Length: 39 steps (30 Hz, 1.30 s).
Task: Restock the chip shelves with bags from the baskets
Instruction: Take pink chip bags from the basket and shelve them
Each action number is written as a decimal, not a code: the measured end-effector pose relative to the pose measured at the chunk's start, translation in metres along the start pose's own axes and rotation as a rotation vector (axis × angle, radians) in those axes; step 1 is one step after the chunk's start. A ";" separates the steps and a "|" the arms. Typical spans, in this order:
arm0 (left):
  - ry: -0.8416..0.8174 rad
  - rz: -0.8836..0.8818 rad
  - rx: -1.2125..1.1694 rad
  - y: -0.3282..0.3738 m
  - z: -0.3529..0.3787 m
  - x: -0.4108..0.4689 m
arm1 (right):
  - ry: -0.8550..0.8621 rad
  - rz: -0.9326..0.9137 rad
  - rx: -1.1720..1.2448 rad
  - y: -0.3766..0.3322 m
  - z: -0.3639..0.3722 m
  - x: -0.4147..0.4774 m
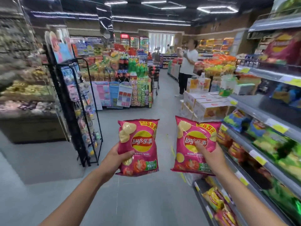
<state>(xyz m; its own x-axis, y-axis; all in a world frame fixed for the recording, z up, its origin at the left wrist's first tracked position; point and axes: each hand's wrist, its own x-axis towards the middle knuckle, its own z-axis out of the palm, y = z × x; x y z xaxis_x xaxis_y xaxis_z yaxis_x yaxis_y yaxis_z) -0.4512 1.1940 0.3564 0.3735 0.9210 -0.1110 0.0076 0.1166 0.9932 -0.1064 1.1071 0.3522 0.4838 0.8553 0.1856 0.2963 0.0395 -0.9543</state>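
Note:
I hold two pink Lay's chip bags upright in front of me over the aisle floor. My left hand (116,156) grips the lower left edge of the left pink bag (138,144). My right hand (210,156) grips the right pink bag (193,144), thumb across its front. The chip shelves (254,149) run along my right side, holding green, red, yellow and blue bags. The right pink bag hangs close to the shelf's near edge. No basket is in view.
A black wire rack (76,111) of small goods stands left of the aisle. Stacked cartons (206,105) sit ahead on the right. A person in a white shirt (187,66) stands further down. A drinks and snack display (127,82) fills the centre.

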 end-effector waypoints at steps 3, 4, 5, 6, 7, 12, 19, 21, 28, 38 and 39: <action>0.048 0.005 -0.013 0.003 -0.001 0.038 | -0.039 0.001 0.025 0.006 0.014 0.054; 0.059 0.004 -0.015 0.004 -0.002 0.050 | -0.050 0.002 0.030 0.010 0.019 0.070; 0.066 0.002 -0.015 0.005 -0.002 0.062 | -0.053 0.012 0.031 0.013 0.024 0.085; 0.073 0.001 -0.015 0.007 -0.003 0.073 | -0.062 0.020 0.033 0.017 0.028 0.099; 0.079 0.000 -0.018 0.008 -0.004 0.085 | -0.070 0.025 0.036 0.020 0.032 0.113; 0.077 0.000 -0.034 0.015 -0.004 0.153 | -0.070 0.022 0.010 0.025 0.046 0.180; -0.010 0.009 -0.054 0.029 0.005 0.273 | -0.004 0.040 0.026 0.029 0.050 0.266; -0.059 0.015 -0.051 0.039 0.006 0.313 | 0.047 0.043 0.012 0.026 0.052 0.293; -0.272 0.023 -0.047 0.073 0.022 0.455 | 0.265 0.047 -0.030 0.019 0.039 0.371; -0.657 0.036 -0.041 0.095 0.167 0.567 | 0.619 0.090 -0.153 0.016 -0.051 0.373; -0.698 0.037 -0.042 0.098 0.185 0.573 | 0.653 0.096 -0.159 0.017 -0.062 0.370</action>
<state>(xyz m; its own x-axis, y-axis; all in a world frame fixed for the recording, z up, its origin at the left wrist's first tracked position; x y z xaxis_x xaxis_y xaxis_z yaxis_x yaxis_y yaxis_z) -0.0647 1.6642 0.3966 0.8813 0.4724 -0.0138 -0.0474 0.1174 0.9920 0.1286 1.3918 0.4192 0.8973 0.3619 0.2529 0.3206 -0.1401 -0.9368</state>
